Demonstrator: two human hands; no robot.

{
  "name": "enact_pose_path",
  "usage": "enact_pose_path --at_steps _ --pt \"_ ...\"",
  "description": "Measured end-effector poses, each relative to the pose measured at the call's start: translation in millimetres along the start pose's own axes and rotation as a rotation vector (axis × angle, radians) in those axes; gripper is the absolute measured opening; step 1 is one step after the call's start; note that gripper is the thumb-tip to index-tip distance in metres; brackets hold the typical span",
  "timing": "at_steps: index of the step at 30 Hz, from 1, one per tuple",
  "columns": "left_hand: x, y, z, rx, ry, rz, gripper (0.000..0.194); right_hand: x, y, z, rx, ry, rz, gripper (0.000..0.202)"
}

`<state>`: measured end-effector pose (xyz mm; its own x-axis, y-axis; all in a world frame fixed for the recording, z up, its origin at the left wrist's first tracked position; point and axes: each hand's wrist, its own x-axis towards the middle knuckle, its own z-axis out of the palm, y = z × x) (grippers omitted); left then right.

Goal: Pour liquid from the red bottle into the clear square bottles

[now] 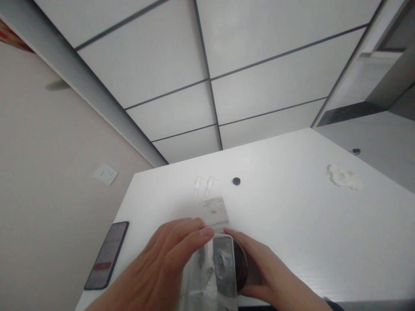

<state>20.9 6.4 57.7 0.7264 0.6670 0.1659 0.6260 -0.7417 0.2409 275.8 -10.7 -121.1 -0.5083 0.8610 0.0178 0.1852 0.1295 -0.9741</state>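
Observation:
A clear, box-like plastic piece (223,280) with a round ringed mark on its face stands close to me over the table's near side. My left hand (175,248) grips it from the left, thumb along its upper edge. From the right, my right hand (259,259) is wrapped round a dark round-sided object (240,263) pressed up beside the clear box; most of that object is hidden. Just beyond the fingers shows another clear flat part (215,211) with a circle in it. Whether it belongs to the same box, I cannot tell.
On the white table (292,207) are a small black cap (236,181), two small clear plastic pieces (210,185) and a crumpled white tissue (344,177). A phone (106,255) lies at the left edge. White panelled doors (168,82) rise behind the table.

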Motion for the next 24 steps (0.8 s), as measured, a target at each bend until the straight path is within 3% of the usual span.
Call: enact_pose_path --at_steps 5,16,24 --pt "9 7 -10.0 0.119 -0.135 0.037 0.071 0 1 1 0.016 0.01 -0.027 0.088" --pt "16 9 -10.8 0.238 -0.174 0.136 0.068 2 -5 1 0.043 0.022 -0.031 0.085" --pt "30 18 -16.1 0.191 -0.165 0.142 0.064 2 -3 2 0.044 0.031 -0.049 0.085"
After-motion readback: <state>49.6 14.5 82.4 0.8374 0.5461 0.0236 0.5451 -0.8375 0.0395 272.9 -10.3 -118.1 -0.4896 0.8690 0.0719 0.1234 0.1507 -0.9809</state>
